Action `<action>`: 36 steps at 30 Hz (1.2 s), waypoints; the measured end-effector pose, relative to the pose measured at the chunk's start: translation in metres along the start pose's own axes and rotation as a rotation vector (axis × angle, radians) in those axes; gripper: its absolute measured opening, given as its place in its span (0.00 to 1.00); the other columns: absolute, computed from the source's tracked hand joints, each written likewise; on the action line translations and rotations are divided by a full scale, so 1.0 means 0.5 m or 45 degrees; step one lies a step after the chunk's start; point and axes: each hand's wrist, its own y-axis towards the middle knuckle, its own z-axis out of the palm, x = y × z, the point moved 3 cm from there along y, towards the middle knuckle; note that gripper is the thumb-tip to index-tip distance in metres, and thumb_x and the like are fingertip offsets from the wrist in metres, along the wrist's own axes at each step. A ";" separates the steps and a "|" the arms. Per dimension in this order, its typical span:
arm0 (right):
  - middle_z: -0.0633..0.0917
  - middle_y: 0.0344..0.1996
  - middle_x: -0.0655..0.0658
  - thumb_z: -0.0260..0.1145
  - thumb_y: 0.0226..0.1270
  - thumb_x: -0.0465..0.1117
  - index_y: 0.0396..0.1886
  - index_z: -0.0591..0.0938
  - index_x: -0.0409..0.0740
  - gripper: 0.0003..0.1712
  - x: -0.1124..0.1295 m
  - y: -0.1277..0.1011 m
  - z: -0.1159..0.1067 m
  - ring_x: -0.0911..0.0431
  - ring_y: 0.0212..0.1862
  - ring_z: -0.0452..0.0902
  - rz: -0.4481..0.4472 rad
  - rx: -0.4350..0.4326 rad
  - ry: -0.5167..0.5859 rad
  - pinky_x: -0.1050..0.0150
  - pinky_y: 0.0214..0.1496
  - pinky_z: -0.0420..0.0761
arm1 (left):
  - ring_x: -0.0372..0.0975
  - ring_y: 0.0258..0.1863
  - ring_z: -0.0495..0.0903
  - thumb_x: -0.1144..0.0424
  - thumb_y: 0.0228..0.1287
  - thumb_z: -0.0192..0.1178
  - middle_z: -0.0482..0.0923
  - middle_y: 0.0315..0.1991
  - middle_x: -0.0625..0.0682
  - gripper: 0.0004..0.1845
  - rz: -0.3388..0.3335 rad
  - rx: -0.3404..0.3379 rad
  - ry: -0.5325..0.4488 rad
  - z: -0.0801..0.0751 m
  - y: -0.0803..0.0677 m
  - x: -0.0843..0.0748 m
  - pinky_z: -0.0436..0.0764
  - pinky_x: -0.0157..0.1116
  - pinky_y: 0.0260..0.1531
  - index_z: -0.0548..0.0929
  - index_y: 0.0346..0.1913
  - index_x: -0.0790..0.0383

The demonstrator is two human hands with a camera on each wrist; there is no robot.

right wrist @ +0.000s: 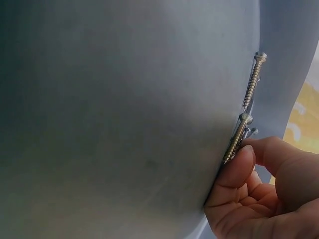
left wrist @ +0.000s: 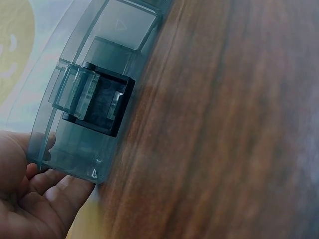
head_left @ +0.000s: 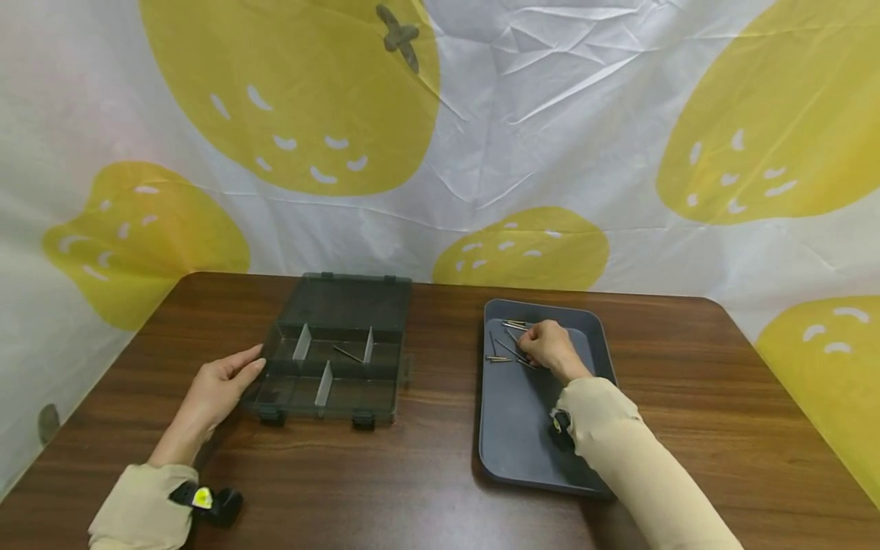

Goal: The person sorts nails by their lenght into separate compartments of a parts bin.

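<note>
We are working at a brown wooden table, where our left hand is resting with straight fingers against the left wall of an open, clear compartment box; one screw is lying in a rear compartment, its long axis slanting left to right. In the grey tray to the right, our right hand is pinching a screw among the loose screws, its head pointing away from the fingers.
</note>
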 end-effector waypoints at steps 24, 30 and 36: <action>0.72 0.17 0.53 0.48 0.69 0.31 0.37 0.75 0.23 0.12 -0.006 -0.005 -0.008 0.68 0.19 0.69 0.075 0.102 0.526 0.78 0.22 0.74 | 0.62 0.68 0.55 0.49 0.73 0.45 0.57 0.68 0.67 0.32 -0.032 0.014 -0.019 0.000 0.002 0.004 0.60 0.59 0.63 0.60 0.70 0.67; 0.74 0.19 0.54 0.48 0.72 0.33 0.50 0.72 0.20 0.18 0.041 -0.006 -0.021 0.69 0.21 0.71 0.038 0.073 0.585 0.78 0.25 0.76 | 0.62 0.67 0.56 0.50 0.73 0.45 0.57 0.68 0.68 0.32 -0.019 0.010 -0.013 -0.003 0.002 0.000 0.61 0.59 0.62 0.60 0.70 0.68; 0.74 0.20 0.52 0.49 0.72 0.33 0.47 0.73 0.23 0.15 0.112 -0.011 0.003 0.68 0.22 0.71 0.001 0.104 0.704 0.78 0.26 0.76 | 0.62 0.67 0.56 0.52 0.73 0.46 0.58 0.68 0.68 0.30 0.000 -0.005 -0.015 -0.002 0.005 0.001 0.61 0.59 0.63 0.61 0.69 0.69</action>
